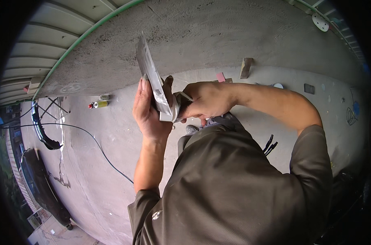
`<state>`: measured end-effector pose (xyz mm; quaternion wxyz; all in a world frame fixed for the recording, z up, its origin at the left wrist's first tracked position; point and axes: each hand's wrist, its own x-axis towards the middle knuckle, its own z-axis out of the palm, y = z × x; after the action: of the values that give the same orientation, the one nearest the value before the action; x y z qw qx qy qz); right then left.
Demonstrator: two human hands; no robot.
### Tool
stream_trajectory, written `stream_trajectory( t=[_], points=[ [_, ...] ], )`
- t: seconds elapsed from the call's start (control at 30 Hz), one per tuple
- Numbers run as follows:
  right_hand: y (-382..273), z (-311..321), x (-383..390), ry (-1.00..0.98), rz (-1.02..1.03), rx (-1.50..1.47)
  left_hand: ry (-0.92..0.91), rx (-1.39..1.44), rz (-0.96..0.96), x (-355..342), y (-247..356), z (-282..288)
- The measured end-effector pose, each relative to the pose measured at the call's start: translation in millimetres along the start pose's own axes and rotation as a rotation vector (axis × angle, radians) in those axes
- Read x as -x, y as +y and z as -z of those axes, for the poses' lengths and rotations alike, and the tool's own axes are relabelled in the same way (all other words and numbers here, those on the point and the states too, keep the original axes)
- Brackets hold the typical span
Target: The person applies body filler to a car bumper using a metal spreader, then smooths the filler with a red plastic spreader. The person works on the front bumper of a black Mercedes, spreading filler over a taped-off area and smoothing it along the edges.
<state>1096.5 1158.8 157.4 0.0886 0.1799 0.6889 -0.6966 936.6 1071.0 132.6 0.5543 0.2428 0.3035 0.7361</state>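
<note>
A thin, tapering flat piece [152, 75], silver-grey with a pale lower end, stands up in front of my body, seen nearly edge-on. Along its left face lies the palm of my left hand [146, 110], fingers extended upward and the thumb round the other side, so the piece is clasped between them. My right hand [210, 100] is closed at the piece's lower end, beside a crumpled white strip [178, 108] that looks like tape or film. The right fingers partly hide what they pinch.
Small cans [100, 104] stand on the concrete floor to the left, near a dark hose [93, 141]. A curved black part [40, 128] and a long dark bumper-like part [44, 185] lie farther left. Ahead are a block [246, 68] and a pink piece [220, 77].
</note>
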Motion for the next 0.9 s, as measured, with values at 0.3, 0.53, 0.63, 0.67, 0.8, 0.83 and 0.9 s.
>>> stream_trajectory(
  t=[0.3, 0.53, 0.63, 0.67, 0.8, 0.83, 0.9],
  points=[
    [46.2, 49.7, 53.0, 0.36, 0.273, 0.468, 0.023, -0.297, 0.058, -44.9, -54.0, -68.8],
    [76.4, 85.3, 99.7, 0.514, 0.24, 0.102, -0.086, -0.366, 0.051, -82.3, -87.9, -117.4],
    [85.3, 92.1, 116.3, 0.662, 0.34, 0.423, -0.105, -0.359, 0.126, -81.9, -100.0, -137.6],
    [87.4, 94.8, 121.0, 0.589, 0.341, 0.369, -0.269, -0.335, 0.108, -80.9, -102.4, -143.0],
    [92.6, 105.3, 134.1, 0.172, 0.394, -0.381, -0.425, 0.053, 0.396, -97.7, -105.6, -154.8],
    [93.8, 107.8, 135.0, 0.192, 0.356, -0.326, -0.487, 0.067, 0.401, -99.7, -106.7, -157.9],
    [96.0, 109.3, 135.3, 0.234, 0.476, -0.269, -0.54, 0.115, 0.432, -104.2, -107.3, -163.3]
  ],
)
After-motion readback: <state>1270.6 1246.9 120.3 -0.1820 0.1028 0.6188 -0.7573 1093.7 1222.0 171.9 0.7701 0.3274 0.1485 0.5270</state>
